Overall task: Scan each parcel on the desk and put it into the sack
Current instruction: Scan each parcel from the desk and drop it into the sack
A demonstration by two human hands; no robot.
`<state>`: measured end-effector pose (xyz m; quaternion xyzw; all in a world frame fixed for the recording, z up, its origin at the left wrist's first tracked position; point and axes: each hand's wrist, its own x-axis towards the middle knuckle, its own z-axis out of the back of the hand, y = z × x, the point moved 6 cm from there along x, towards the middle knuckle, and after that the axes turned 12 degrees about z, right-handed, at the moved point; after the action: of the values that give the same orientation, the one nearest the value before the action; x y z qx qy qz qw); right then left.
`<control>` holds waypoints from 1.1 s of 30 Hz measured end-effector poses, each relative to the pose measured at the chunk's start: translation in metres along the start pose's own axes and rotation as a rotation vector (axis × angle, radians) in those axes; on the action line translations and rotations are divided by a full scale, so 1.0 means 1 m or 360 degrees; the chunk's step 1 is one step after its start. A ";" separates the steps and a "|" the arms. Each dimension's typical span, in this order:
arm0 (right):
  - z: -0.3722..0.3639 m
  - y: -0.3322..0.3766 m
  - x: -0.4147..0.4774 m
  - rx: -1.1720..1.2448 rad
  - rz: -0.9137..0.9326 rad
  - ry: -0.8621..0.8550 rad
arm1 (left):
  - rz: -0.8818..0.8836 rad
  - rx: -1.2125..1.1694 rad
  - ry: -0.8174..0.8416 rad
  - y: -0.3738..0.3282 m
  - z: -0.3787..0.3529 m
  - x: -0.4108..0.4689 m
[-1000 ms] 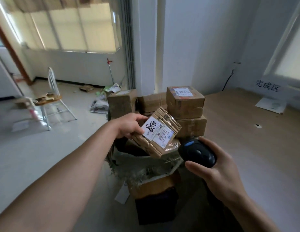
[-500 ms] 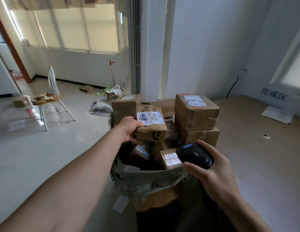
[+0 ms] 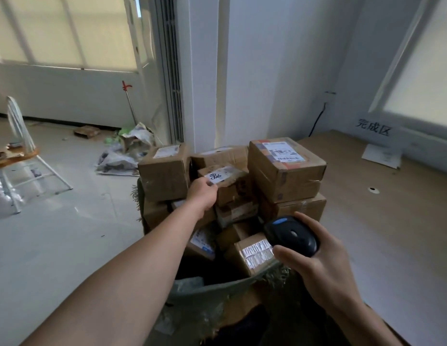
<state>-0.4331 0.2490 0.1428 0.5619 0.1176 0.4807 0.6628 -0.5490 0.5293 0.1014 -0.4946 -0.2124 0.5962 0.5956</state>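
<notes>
My left hand grips the near left end of a small cardboard parcel with a white label, held level over the pile inside the sack. The grey-green sack stands open in front of me, heaped with several cardboard parcels. My right hand holds a black scanner with a blue patch, just right of the sack's mouth and above a parcel with shiny tape.
Two bigger boxes are stacked at the sack's right, another box at its left. The wooden desk stretches to the right with a paper sheet. A white chair and floor litter lie left.
My left hand has carried the labelled parcel away from the scanner, turned it level and moved it farther back onto the pile in the sack. The scanner hand has stayed almost still.
</notes>
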 end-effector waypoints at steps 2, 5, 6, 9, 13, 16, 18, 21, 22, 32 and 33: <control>-0.002 0.001 0.002 -0.0017 -0.0011 -0.0010 | -0.0060 0.0121 -0.0081 -0.002 0.001 0.003; -0.003 0.003 0.003 -0.0034 0.0009 -0.0016 | -0.0118 0.0216 -0.0153 -0.003 0.005 0.006; -0.003 0.003 0.004 -0.0040 0.0014 -0.0017 | -0.0145 0.0248 -0.0184 -0.005 0.006 0.006; 0.000 0.003 0.005 -0.0061 0.0023 -0.0053 | -0.0254 0.0344 -0.0277 -0.011 0.009 0.003; 0.011 0.005 0.004 -0.0044 0.0060 -0.0120 | -0.0503 0.0474 -0.0398 -0.025 0.005 -0.010; 0.026 0.008 0.002 -0.0017 0.0057 -0.0158 | -0.0723 0.0501 -0.0477 -0.038 -0.004 -0.029; 0.039 0.009 -0.003 -0.0017 0.0044 -0.0213 | -0.0855 0.0504 -0.0510 -0.047 -0.012 -0.044; 0.064 0.008 -0.011 -0.0025 0.0032 -0.0321 | -0.1038 0.0496 -0.0519 -0.063 -0.029 -0.070; 0.073 0.007 -0.014 -0.0038 0.0032 -0.0353 | -0.1098 0.0499 -0.0511 -0.068 -0.035 -0.081; 0.198 0.010 -0.065 -0.0098 0.0033 -0.0684 | -0.1495 0.0692 -0.0384 -0.113 -0.123 -0.204; 0.212 0.011 -0.072 -0.0099 0.0028 -0.0718 | -0.1521 0.0709 -0.0372 -0.116 -0.135 -0.216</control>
<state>-0.3281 0.0589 0.1971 0.6354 -0.0535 0.3520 0.6852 -0.4204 0.3085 0.2155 -0.1350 -0.3472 0.3404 0.8634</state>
